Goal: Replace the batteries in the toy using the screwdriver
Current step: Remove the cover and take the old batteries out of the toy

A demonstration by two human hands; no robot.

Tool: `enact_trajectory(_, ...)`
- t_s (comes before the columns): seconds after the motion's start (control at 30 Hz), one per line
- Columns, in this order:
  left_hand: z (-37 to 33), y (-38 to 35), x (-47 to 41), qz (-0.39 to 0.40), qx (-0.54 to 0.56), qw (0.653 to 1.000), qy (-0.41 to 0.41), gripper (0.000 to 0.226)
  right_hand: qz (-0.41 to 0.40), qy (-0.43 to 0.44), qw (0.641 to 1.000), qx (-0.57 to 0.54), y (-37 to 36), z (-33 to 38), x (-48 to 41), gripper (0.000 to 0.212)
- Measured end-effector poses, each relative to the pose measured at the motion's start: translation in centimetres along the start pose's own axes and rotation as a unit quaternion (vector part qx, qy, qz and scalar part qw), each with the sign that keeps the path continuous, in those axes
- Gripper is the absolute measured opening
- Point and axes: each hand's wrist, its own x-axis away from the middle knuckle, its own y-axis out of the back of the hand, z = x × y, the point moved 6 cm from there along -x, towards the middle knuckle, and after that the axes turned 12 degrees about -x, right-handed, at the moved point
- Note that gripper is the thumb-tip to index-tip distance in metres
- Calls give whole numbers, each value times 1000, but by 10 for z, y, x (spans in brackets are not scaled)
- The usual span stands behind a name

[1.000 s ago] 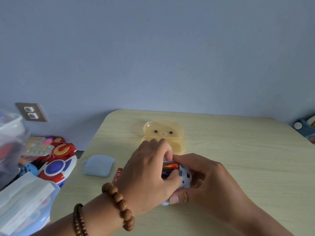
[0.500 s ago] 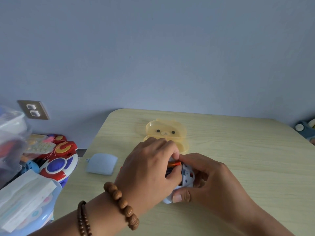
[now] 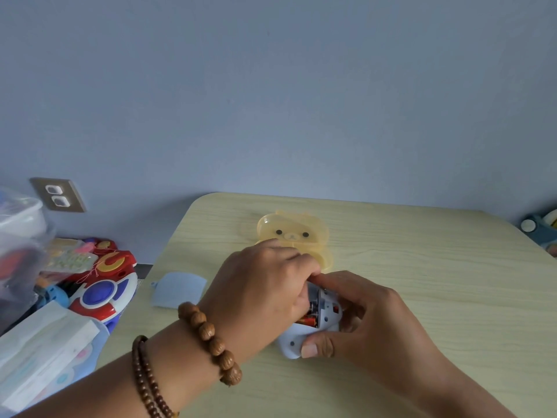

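A pale blue toy lies on the light wooden table with its battery compartment uncovered. An orange and black battery shows inside it. My left hand, wearing bead bracelets, curls over the compartment with its fingertips pressed on the battery. My right hand grips the toy from the right, with the thumb on its near end and the forefinger along its far edge. The pale blue battery cover lies loose to the left. The screwdriver is hidden.
A translucent yellow bear-shaped case sits just behind my hands. Left of the table are a red, white and blue toy, a white packet and a clear plastic container. A wall outlet is at left.
My left fingers have shifted over the compartment, and the battery now shows lower, near the toy's near end. The red item seen beside my left wrist is now covered.
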Motion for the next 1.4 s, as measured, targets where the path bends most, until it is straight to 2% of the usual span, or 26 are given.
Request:
enact_trajectory(0.1,8,5,0,-1,38,999,13,17,4,11,1000,6,0,2,1,73)
enact_trajectory(0.27,24,17,0,-3,149,983,111,31,-1,-1,1000,14,2,-3,2,78)
enact_trajectory(0.37,37,15,-3,-18,294,936,191,19,-7,-7,1000,17,2,-7,3,81)
enact_trajectory(0.43,46,6,-3,6,371,895,246,17,-11,-12,1000,9,2,-11,3,83)
enact_trajectory(0.5,53,-5,-2,48,419,861,284,29,-12,-19,1000,0,2,-13,2,83)
enact_trajectory(0.57,55,-12,-1,87,430,854,281,46,-6,-25,1000,-8,1,-15,2,83)
enact_trajectory(0.67,61,-14,-2,100,423,860,267,60,-2,-25,1000,-7,1,-14,3,82)
enact_trajectory(0.8,82,-9,-13,74,252,940,219,58,-6,-25,1000,-14,1,-16,3,82)
enact_trajectory(0.87,88,-11,-19,91,194,959,187,65,-6,-22,1000,-18,1,-16,3,83)
enact_trajectory(0.93,91,-18,-22,116,188,961,165,70,-8,-18,1000,-22,1,-17,3,83)
enact_trajectory(1.07,90,-28,-22,158,160,967,122,54,-15,-2,999,-28,1,-19,3,84)
enact_trajectory(1.4,98,-49,-12,169,173,962,128,43,-20,7,1000,-19,1,-23,4,83)
